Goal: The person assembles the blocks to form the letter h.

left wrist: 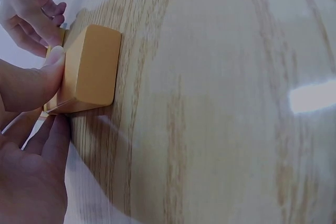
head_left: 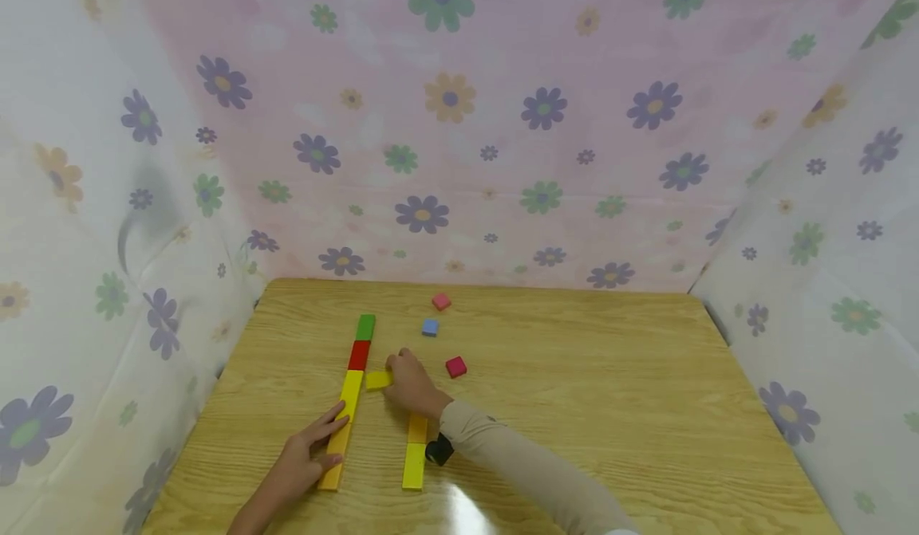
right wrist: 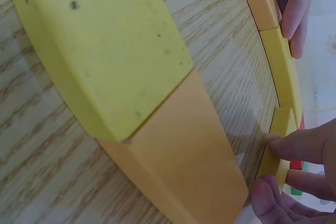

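A straight row on the table runs from a green block through a red block and a yellow block to an orange block. Over the orange block lies my left hand, its fingers outstretched and its thumb touching the block. My right hand pinches a short yellow block between thumb and fingers, just right of the row. Below that hand, a second row shows another orange block and a nearer yellow block; its far end is hidden.
Farther back lie a pink block, a small blue block and a crimson block. The wooden table meets flower-patterned cloth at the back and sides. A black wrist camera sits under my right sleeve.
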`<state>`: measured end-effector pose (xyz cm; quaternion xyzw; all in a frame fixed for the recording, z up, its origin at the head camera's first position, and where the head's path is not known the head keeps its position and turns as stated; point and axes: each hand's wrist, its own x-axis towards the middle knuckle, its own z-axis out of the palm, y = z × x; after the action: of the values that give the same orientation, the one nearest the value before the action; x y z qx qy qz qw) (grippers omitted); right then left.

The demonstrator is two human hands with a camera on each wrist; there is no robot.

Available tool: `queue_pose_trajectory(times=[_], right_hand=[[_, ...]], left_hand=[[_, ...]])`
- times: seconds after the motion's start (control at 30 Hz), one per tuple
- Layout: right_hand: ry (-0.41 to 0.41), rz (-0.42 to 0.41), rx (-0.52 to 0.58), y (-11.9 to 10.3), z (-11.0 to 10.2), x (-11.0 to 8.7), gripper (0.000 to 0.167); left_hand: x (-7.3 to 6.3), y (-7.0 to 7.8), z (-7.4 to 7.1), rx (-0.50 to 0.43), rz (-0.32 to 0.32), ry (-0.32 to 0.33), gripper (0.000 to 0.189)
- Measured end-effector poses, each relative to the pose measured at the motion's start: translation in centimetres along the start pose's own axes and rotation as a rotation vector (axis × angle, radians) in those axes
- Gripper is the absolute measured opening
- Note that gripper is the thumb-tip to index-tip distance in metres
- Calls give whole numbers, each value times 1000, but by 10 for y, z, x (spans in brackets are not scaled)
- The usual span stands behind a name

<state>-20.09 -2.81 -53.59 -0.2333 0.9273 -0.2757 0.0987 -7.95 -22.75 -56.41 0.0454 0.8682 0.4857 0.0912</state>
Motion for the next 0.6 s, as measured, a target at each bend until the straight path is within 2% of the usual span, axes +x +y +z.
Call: queue_pose_trajectory(times=[0.33, 0.6], right_hand=[[6, 12, 47, -2, 3, -1, 31], [-37, -23, 55, -2, -1, 0, 31]], left_hand=[[1, 1, -1, 0, 4, -10, 56], [-1, 2, -1, 5, 3, -10, 57]])
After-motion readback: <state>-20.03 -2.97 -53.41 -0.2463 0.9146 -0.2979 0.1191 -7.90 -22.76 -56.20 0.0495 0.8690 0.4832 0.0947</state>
